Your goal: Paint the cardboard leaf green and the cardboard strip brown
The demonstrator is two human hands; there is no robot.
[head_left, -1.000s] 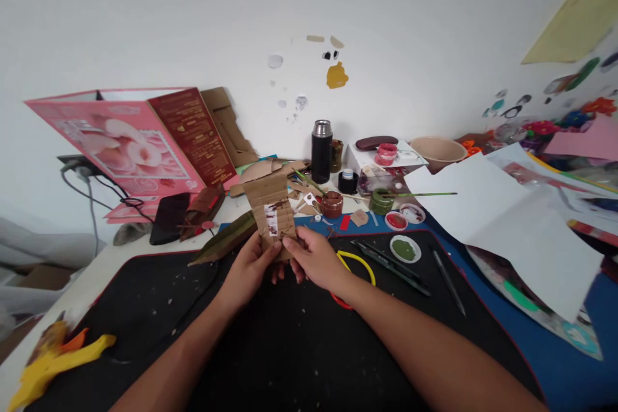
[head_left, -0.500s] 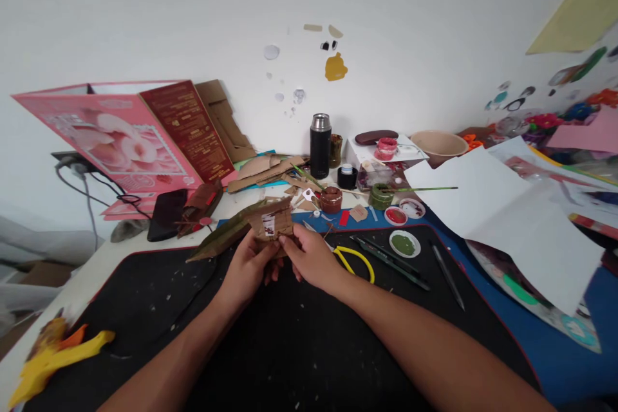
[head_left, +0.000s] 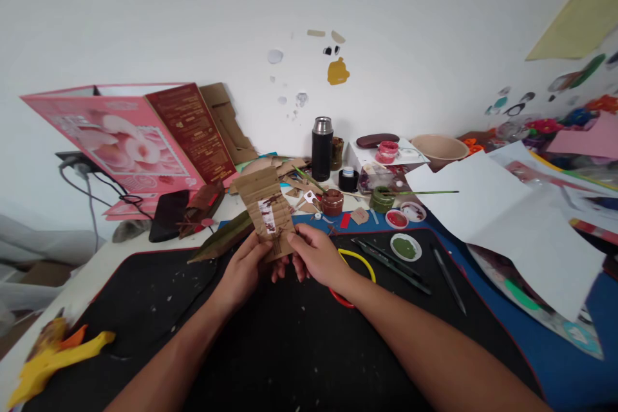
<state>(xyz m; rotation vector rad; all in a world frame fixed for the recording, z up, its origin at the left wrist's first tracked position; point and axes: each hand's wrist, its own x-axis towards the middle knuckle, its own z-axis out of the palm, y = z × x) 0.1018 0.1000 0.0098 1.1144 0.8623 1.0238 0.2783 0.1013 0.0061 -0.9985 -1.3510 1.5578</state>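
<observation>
At the left, a yellow piece [head_left: 56, 362] lies by the mat's [head_left: 284, 354] edge, then come the pink box [head_left: 123, 145], standing farther back, the phone [head_left: 168, 217] beside it, and the green leaf shape [head_left: 224, 239]. The left hand [head_left: 244, 264] grips the cardboard [head_left: 250, 185] near its lower left edge and the right hand [head_left: 316, 256] its lower right, holding it tilted above the mat. The scissors [head_left: 358, 255] lie partly hidden by the right forearm, followed by the pens [head_left: 393, 266], the green paint [head_left: 404, 247] and the white paper [head_left: 506, 225].
</observation>
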